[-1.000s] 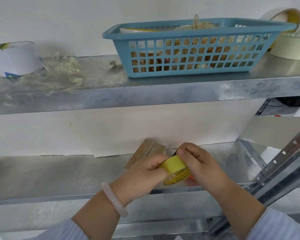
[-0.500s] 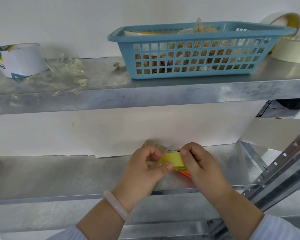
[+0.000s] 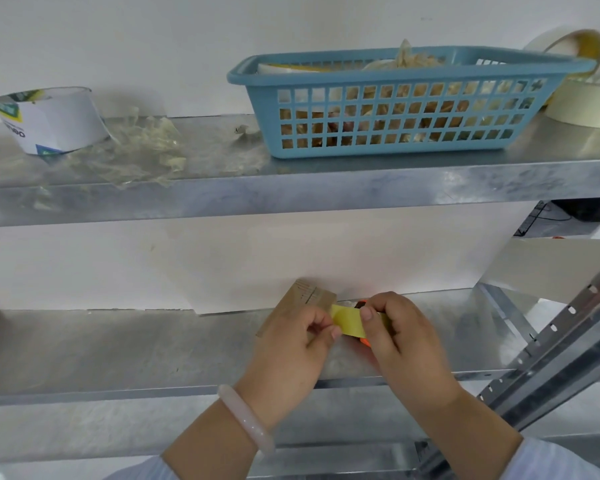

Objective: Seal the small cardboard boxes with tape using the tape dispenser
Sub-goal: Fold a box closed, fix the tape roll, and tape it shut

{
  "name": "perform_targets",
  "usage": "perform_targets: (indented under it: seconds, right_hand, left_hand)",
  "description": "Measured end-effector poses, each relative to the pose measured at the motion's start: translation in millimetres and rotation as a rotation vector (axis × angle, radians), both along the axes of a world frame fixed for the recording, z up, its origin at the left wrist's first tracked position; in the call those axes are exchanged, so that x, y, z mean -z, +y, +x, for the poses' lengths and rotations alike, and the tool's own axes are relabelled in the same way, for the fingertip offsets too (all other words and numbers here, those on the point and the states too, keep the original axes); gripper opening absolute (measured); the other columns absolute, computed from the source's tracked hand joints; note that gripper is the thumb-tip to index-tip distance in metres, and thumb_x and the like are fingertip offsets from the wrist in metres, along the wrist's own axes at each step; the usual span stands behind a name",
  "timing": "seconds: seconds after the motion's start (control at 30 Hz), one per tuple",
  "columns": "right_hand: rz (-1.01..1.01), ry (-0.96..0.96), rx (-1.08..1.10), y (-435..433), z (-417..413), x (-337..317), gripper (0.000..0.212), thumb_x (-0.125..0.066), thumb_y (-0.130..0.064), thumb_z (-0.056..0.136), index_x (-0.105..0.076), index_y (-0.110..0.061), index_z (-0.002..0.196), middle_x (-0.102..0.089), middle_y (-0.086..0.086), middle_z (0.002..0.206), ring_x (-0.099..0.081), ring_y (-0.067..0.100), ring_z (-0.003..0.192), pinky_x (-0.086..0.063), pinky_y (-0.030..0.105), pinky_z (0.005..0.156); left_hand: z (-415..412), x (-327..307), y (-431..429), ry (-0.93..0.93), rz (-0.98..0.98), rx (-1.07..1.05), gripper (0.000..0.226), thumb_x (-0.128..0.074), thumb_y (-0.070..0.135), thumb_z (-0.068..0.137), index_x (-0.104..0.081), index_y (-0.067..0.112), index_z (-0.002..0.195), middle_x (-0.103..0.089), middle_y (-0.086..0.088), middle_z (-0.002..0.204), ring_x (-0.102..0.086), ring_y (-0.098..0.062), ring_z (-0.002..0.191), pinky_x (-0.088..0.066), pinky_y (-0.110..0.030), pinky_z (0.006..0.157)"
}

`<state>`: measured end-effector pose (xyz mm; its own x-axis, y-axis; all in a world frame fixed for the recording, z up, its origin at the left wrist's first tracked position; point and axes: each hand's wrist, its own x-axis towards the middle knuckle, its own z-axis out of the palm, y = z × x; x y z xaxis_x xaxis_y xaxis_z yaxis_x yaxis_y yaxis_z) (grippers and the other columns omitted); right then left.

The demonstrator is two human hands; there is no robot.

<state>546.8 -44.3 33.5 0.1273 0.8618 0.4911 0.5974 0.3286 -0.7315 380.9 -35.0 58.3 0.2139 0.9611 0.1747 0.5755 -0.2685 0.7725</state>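
Head view: well below the blue basket, both hands meet over the lower shelf. The left hand, a pale bracelet on its wrist, pinches the free end of the yellow tape between thumb and fingers. The right hand is curled round the tape dispenser, which is mostly hidden with only orange bits showing; its thumb presses on the tape. The small cardboard box lies below the basket's left half, partly behind the left hand. Level with the basket, a white tape roll stands far to its left, crumpled clear scraps lie between them, and cream tape rolls sit just to its right
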Motion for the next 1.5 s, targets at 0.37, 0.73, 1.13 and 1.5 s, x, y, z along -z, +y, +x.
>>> perform_targets:
  seconds: [0.37, 0.73, 1.13, 1.5]
  right_hand:
    - [-0.2, 0.29, -0.13, -2.6, 0.7, -9.1, 0.024, -0.054, -0.035, 0.086, -0.062, -0.014, 0.078, -0.059, 0.008, 0.075, -0.055, 0.028, 0.073, -0.049, 0.045, 0.065]
    - [-0.288, 0.442, -0.158, -2.3, 6.9, -16.0, 0.036, -0.052, -0.054, 0.074, -0.057, -0.018, 0.07, -0.049, 0.015, 0.069, -0.048, 0.017, 0.066, -0.05, 0.053, 0.063]
    - [-0.303, 0.669, -0.169, -1.0, 15.6, -23.4, 0.021, -0.056, -0.03, 0.072, -0.054, -0.022, 0.053, -0.039, -0.006, 0.053, -0.037, 0.005, 0.048, -0.034, 0.014, 0.044]
    - [-0.363, 1.02, -0.342, -2.6, 18.0, -17.3, 0.058, -0.092, -0.061, 0.031, -0.055, -0.022, 0.051, -0.051, -0.006, 0.055, -0.051, 0.006, 0.05, -0.044, 0.019, 0.047]
  left_hand:
    - [-9.7, -9.9, 9.7, 0.028, -0.123, 0.089, 0.026, -0.062, 0.016, 0.093, -0.054, 0.032, 0.074, -0.059, 0.006, 0.088, -0.054, -0.009, 0.085, -0.037, -0.011, 0.07]
    - [-2.3, -10.4, 8.8, -0.109, -0.197, 0.006, 0.024, -0.052, 0.009, 0.098, -0.052, 0.019, 0.077, -0.068, -0.001, 0.099, -0.061, 0.005, 0.073, -0.045, -0.01, 0.067]
    - [9.8, -13.7, 11.7, -0.688, -0.518, -0.195, 0.023, -0.037, 0.005, 0.104, -0.05, 0.002, 0.086, -0.067, -0.016, 0.088, -0.068, -0.021, 0.073, -0.06, -0.028, 0.064]
    - [9.0, -21.2, 11.3, -1.106, -0.674, -0.33, 0.018, -0.037, 0.011, 0.106, -0.048, 0.004, 0.093, -0.067, -0.01, 0.061, -0.069, -0.019, 0.055, -0.057, -0.03, 0.049]
